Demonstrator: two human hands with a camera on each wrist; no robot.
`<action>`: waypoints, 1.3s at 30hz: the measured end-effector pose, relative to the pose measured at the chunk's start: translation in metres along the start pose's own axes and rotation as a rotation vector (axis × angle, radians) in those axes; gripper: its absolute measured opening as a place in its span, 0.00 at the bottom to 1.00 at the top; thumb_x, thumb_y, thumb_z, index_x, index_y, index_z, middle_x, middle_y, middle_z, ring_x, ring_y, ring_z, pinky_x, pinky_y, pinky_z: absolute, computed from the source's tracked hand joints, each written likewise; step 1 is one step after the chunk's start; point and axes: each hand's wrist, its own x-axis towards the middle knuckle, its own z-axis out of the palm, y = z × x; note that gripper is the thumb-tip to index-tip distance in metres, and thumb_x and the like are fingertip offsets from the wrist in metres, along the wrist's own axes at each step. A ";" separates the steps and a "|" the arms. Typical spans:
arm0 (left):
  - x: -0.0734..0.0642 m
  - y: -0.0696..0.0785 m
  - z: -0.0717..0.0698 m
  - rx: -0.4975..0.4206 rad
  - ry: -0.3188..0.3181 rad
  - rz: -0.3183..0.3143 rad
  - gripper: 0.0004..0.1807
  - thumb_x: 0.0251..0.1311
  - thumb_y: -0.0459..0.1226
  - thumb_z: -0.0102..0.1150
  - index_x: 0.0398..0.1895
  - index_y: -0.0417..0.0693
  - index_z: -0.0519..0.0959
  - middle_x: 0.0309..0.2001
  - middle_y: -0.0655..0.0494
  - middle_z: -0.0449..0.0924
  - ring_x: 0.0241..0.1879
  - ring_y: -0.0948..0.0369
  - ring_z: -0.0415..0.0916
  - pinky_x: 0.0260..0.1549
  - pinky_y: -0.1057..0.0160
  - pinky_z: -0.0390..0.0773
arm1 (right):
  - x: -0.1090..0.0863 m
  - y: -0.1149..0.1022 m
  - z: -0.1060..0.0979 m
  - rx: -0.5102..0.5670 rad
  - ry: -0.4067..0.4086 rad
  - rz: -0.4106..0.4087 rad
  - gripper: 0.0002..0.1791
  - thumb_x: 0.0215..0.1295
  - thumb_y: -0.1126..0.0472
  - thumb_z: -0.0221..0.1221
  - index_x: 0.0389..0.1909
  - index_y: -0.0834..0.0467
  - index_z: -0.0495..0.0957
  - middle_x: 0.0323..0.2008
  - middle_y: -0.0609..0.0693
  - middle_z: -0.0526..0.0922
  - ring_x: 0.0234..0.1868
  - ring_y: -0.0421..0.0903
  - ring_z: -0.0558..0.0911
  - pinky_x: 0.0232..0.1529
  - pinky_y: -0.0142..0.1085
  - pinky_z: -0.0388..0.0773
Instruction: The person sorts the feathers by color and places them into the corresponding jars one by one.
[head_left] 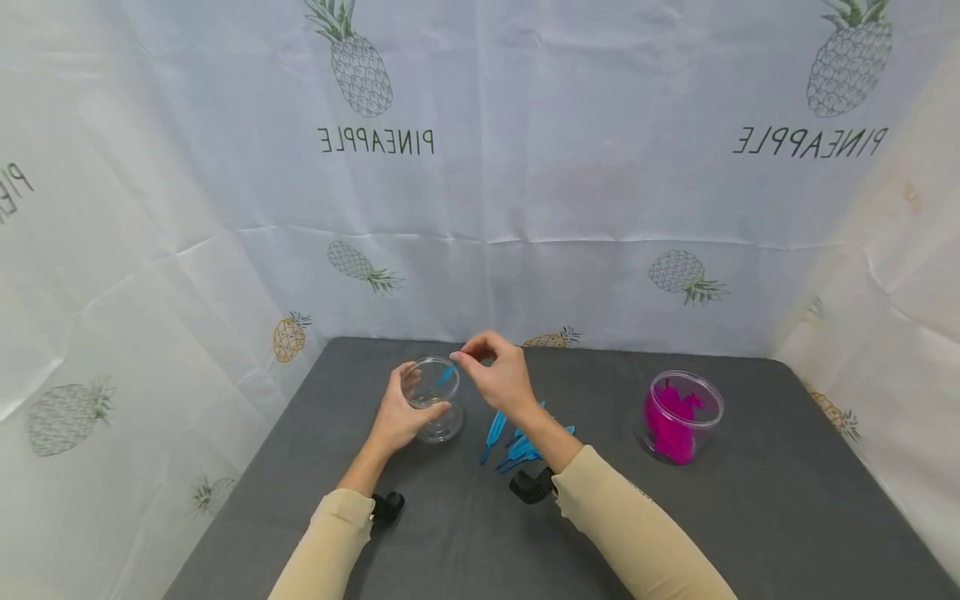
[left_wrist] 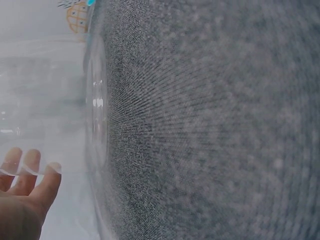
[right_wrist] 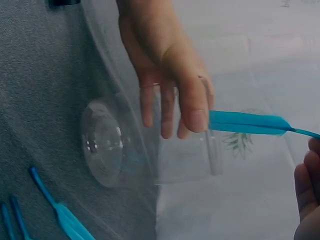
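Fingers and thumb of my left hand (head_left: 396, 417) grip a clear round jar (head_left: 440, 431) by its upper wall, near the rim. In the left wrist view, fingertips of the left hand (left_wrist: 35, 182) show through the clear plastic. My right hand (head_left: 501, 377) pinches a blue feather (right_wrist: 250, 123) by its thin quill end, its vaned end pointing at the jar's mouth. That end overlaps the rim in the head view. Under the right forearm, several more blue feathers (head_left: 525, 448) lie in a loose pile, with one feather (head_left: 494, 429) a little left of it.
A second clear jar (head_left: 717, 412) stands at the right of the dark grey table (head_left: 750, 517), with bright magenta pieces (head_left: 672, 429) inside. A white pineapple-print curtain (head_left: 540, 192) closes off the back and both sides. Each wrist wears a black camera (head_left: 387, 507).
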 end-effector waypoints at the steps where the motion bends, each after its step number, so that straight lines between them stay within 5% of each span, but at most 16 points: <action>1: 0.000 0.000 0.000 -0.002 0.000 0.000 0.57 0.54 0.49 0.78 0.78 0.44 0.50 0.71 0.42 0.61 0.71 0.44 0.61 0.71 0.44 0.61 | -0.001 0.002 0.002 -0.003 -0.005 0.007 0.05 0.66 0.63 0.68 0.37 0.58 0.81 0.35 0.50 0.84 0.37 0.46 0.83 0.41 0.42 0.81; 16: -0.002 0.000 0.000 -0.012 -0.022 -0.003 0.56 0.56 0.47 0.76 0.78 0.46 0.49 0.72 0.41 0.59 0.72 0.43 0.60 0.72 0.49 0.60 | -0.019 0.025 0.022 -0.059 -0.070 0.094 0.06 0.67 0.59 0.68 0.37 0.56 0.81 0.33 0.48 0.85 0.35 0.43 0.82 0.38 0.36 0.81; 23: -0.001 0.000 0.000 -0.005 -0.011 0.011 0.56 0.55 0.47 0.77 0.78 0.44 0.49 0.71 0.40 0.60 0.71 0.42 0.60 0.70 0.43 0.62 | -0.022 0.029 0.025 -0.105 -0.116 0.120 0.06 0.66 0.58 0.69 0.39 0.56 0.83 0.36 0.47 0.84 0.38 0.44 0.82 0.42 0.38 0.81; 39: 0.000 0.000 0.001 0.023 0.007 0.007 0.55 0.55 0.49 0.77 0.77 0.45 0.51 0.70 0.42 0.63 0.69 0.44 0.64 0.66 0.41 0.67 | -0.016 0.023 0.000 -0.147 -0.112 0.060 0.03 0.67 0.60 0.68 0.37 0.54 0.84 0.35 0.46 0.83 0.36 0.42 0.81 0.41 0.38 0.80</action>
